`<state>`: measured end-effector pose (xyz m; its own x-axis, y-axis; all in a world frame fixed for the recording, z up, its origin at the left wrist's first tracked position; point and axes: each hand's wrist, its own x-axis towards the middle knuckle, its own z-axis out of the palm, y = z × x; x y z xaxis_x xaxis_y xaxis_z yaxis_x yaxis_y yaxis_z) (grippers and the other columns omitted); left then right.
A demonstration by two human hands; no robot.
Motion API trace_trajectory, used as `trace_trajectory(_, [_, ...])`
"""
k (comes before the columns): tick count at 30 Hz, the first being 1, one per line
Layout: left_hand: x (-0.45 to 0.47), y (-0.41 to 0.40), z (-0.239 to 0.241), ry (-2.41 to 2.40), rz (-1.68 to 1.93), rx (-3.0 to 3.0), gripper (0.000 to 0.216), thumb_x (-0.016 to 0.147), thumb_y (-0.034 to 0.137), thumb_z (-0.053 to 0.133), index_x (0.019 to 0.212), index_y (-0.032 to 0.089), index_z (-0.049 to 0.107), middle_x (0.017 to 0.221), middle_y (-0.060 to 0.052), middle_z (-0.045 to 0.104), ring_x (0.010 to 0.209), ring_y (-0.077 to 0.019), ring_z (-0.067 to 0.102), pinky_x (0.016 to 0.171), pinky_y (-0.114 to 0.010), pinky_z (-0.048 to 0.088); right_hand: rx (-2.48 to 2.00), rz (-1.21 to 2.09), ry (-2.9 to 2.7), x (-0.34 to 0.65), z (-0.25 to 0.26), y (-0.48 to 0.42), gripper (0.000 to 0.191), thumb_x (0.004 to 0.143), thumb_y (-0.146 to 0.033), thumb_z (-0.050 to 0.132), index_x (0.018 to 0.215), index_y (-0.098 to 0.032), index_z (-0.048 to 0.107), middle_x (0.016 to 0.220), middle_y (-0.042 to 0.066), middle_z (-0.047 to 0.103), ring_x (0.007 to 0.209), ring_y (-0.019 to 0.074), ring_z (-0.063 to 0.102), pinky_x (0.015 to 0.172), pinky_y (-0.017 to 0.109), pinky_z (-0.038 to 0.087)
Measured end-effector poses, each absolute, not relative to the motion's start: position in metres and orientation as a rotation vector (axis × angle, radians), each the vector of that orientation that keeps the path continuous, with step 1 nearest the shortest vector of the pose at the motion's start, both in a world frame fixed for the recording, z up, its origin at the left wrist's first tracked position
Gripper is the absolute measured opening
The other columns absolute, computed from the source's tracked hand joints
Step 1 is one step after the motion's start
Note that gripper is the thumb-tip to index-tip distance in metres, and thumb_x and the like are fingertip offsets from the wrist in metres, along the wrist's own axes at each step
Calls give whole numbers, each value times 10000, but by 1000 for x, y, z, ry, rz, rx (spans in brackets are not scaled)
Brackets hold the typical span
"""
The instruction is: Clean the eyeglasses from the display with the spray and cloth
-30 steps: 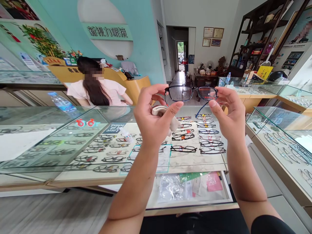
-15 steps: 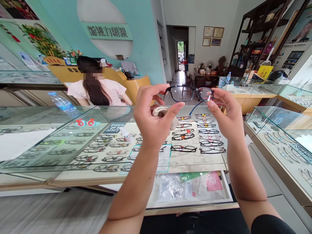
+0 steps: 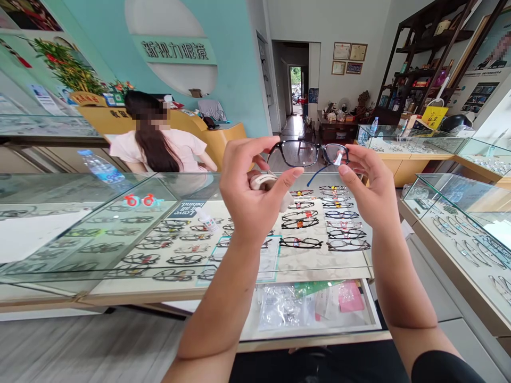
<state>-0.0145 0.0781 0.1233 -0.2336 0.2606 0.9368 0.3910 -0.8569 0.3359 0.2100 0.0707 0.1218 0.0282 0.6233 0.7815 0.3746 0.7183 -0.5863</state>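
Observation:
A pair of dark-framed eyeglasses is held up above the glass showcase, between my two hands. My left hand is closed on the left side of the frame, with a whitish cloth bunched in the palm under the fingers. At the other end, my right hand pinches the frame's right edge between thumb and fingers. One blue temple arm hangs down at a slant below the lenses. Beneath my hands, rows of eyeglasses lie inside the showcase.
An open drawer holds clear plastic bags and a pink packet. On the glass top stand a small white bottle, a water bottle and red toy-like glasses. A person sits beyond the counter. Another showcase is at right.
The eyeglasses have turned slightly in my hands; the hanging blue temple has shifted a little to the left and up. Both hands stay nearly in place.

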Motion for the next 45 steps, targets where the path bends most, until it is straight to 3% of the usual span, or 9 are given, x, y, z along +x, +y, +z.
trace_trajectory(14, [-13,77,124,-855,-2203,-1865,564,761,670,937,1177,321,785,1072,-49,709,903,-235,659,764,-378,555,-802,269,-1585,209,118,77,343,1008,-436,706,1327,-311,704,1306,66,818,1164,250,776,1062,501,626])
trace_trajectory(24, [-20,89,120,-908,-2427,-1947,446,823,569,936,1192,350,814,1075,-26,763,739,-145,635,652,-314,539,-789,-20,-1494,198,124,59,366,1011,-454,729,1365,-371,692,1266,59,758,1052,254,739,964,489,630])
trace_trajectory(35, [-26,95,117,-885,-2404,-2034,445,850,563,924,1236,377,805,1099,-20,790,734,-146,657,646,-346,533,-781,-18,-1473,197,124,55,394,1014,-530,711,1367,-357,681,1272,84,719,1136,301,710,1012,562,622])
trace_trajectory(45, [-25,85,123,-992,-2414,-2090,372,853,519,933,1185,382,835,1081,-11,815,719,-132,672,634,-314,551,-696,-189,-1473,196,127,54,303,996,-408,762,1274,-323,680,1138,50,734,980,262,700,847,491,621])
